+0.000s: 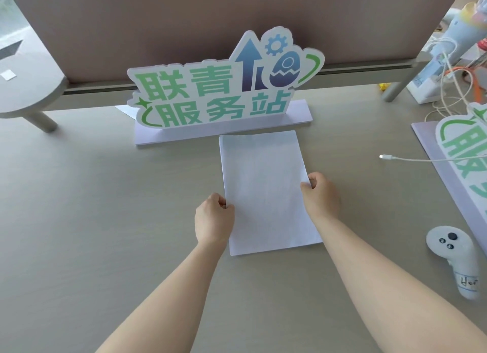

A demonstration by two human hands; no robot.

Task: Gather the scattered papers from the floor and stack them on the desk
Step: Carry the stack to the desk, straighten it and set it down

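A stack of white papers point(266, 192) lies flat on the beige desk point(105, 221), its long side running away from me. My left hand point(214, 218) pinches the stack's left edge near the middle. My right hand point(320, 194) pinches the right edge a little farther from me. The sheets look squared up, with their far edge just short of the sign's base. No floor is in view.
A standing sign point(221, 86) with green characters stands behind the papers, before a pink partition point(184, 15). A second sign point(463, 152) lies at the right with a white cable point(411, 159). A white controller point(453, 260) rests near the right edge. Clutter fills the back right.
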